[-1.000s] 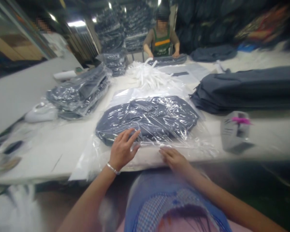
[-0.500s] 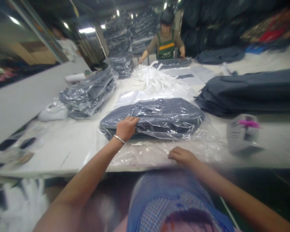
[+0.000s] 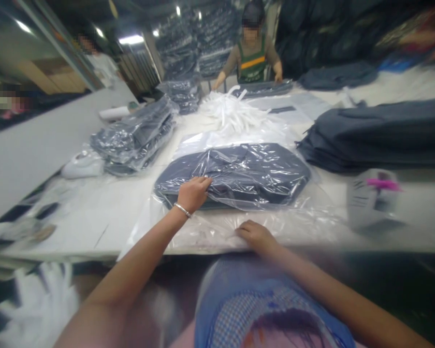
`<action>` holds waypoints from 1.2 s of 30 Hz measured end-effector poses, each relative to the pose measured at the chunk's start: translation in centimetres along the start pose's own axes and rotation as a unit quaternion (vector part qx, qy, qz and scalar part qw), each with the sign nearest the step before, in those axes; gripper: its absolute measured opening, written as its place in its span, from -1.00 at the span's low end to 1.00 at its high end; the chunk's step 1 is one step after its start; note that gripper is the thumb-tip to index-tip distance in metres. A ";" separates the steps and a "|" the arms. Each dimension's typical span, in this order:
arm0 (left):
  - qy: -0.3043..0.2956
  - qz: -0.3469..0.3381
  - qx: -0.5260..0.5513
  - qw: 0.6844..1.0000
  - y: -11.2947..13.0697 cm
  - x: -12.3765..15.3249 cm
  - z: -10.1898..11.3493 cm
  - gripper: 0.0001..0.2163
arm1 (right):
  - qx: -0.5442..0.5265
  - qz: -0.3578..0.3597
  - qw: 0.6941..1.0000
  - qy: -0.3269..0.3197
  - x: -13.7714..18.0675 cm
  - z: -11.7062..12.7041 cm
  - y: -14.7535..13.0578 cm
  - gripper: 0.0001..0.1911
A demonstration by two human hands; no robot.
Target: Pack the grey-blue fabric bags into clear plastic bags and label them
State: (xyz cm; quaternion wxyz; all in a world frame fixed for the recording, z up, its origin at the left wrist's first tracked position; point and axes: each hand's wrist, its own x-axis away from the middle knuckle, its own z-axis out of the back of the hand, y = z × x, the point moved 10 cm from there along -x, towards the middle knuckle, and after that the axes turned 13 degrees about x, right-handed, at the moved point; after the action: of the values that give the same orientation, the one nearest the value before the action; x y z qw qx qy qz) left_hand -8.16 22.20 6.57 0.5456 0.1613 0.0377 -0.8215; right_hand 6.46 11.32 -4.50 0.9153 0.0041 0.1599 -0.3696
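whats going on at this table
A person is packing a folded dark blue garment inside a clear plastic bag on a white table. The left hand grips the garment's near corner through the plastic, while the right hand presses the bag's loose open end flat at the table edge. A stack of bagged garments lies to the left; across the table another person handles dark fabric.

A long white table (image 3: 94, 212) runs from 6 o'clock to 12 o'clock. A second grey table (image 3: 29, 150) stands at 9 o'clock. Ceiling strip lights (image 3: 132, 38) glow at 11 o'clock. Stacked dark garments (image 3: 199, 43) fill the back of the room at 12 o'clock. Dark cloth (image 3: 329, 29) covers the wall at 1 o'clock. A slanted metal beam (image 3: 58, 48) crosses at 10 o'clock.
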 end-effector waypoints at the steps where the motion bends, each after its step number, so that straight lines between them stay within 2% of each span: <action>1: 0.004 -0.006 0.001 1.000 0.1 0.2 -0.1 -0.61 | -0.009 0.004 1.000 0.002 0.3 0.0 0.0 -0.79; 4: 0.021 -0.041 0.002 0.999 0.9 1.3 -0.9 -0.61 | -0.027 0.007 1.000 0.006 2.0 0.6 0.0 -0.74; 7: 0.034 -0.089 0.008 0.995 2.1 3.6 -2.7 -0.60 | -0.021 0.017 1.000 -0.004 4.0 0.4 -0.5 -0.69; 10: 0.055 -0.104 0.023 0.993 2.9 6.0 -4.7 -0.56 | -0.004 0.028 1.000 0.001 5.0 0.9 -1.7 -0.71; 12: 0.070 -0.104 0.033 0.992 3.3 7.1 -5.4 -0.52 | 0.004 0.047 0.999 0.014 4.5 2.7 -2.8 -0.77; 15: 0.078 -0.107 0.043 0.990 4.2 8.0 -5.8 -0.46 | 0.020 0.071 0.994 0.085 1.9 8.4 -2.9 -0.75; 17: 0.077 -0.113 0.050 0.989 5.0 8.4 -5.6 -0.43 | 0.065 0.042 0.985 0.152 -0.6 12.2 -0.6 -0.72; 18: 0.076 -0.119 0.054 0.989 5.5 8.7 -5.5 -0.43 | 0.097 0.014 0.980 0.171 -1.8 13.3 1.1 -0.70; 20: 0.077 -0.135 0.060 0.986 6.4 9.5 -5.1 -0.43 | 0.156 -0.045 0.974 0.158 -4.0 13.4 5.1 -0.59; 22: 0.077 -0.150 0.067 0.983 7.1 10.7 -4.7 -0.44 | 0.197 -0.091 0.969 0.117 -5.1 11.5 8.8 -0.47; 25: 0.050 -0.160 0.106 0.980 7.7 12.7 -3.7 -0.48 | 0.220 -0.115 0.966 0.072 -4.4 7.8 11.9 -0.41; 27: -0.012 -0.171 0.172 0.970 8.0 13.3 -2.7 -0.53 | 0.219 -0.106 0.968 0.061 -3.3 6.2 12.2 -0.43; 29: -0.061 -0.179 0.248 0.950 7.9 12.7 -0.5 -0.60 | 0.214 -0.099 0.970 0.055 -2.6 5.7 12.1 -0.44; 30: -0.055 -0.174 0.273 0.944 7.4 11.8 1.2 -0.62 | 0.210 -0.099 0.971 0.050 -2.5 5.7 12.0 -0.45; 31: -0.020 -0.155 0.278 0.948 6.3 10.4 3.2 -0.66 | 0.205 -0.102 0.973 0.040 -2.5 5.9 12.0 -0.45; 33: 0.094 -0.081 0.225 0.966 2.8 7.1 6.9 -0.72 | 0.191 -0.105 0.976 0.009 -3.1 6.3 12.3 -0.45; 35: 0.150 -0.013 0.139 0.979 -0.7 4.5 8.2 -0.70 | 0.181 -0.102 0.978 -0.016 -3.8 6.8 12.9 -0.43; 36: 0.147 0.005 0.103 0.984 -2.1 3.5 7.7 -0.67 | 0.183 -0.099 0.978 -0.018 -4.0 7.1 13.3 -0.43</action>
State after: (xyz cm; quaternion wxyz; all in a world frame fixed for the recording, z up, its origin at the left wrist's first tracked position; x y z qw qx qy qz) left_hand -13.02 18.12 12.55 0.5185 0.3360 0.0324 -0.7857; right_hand 14.82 22.80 1.93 0.8608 0.1493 0.0725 -0.4811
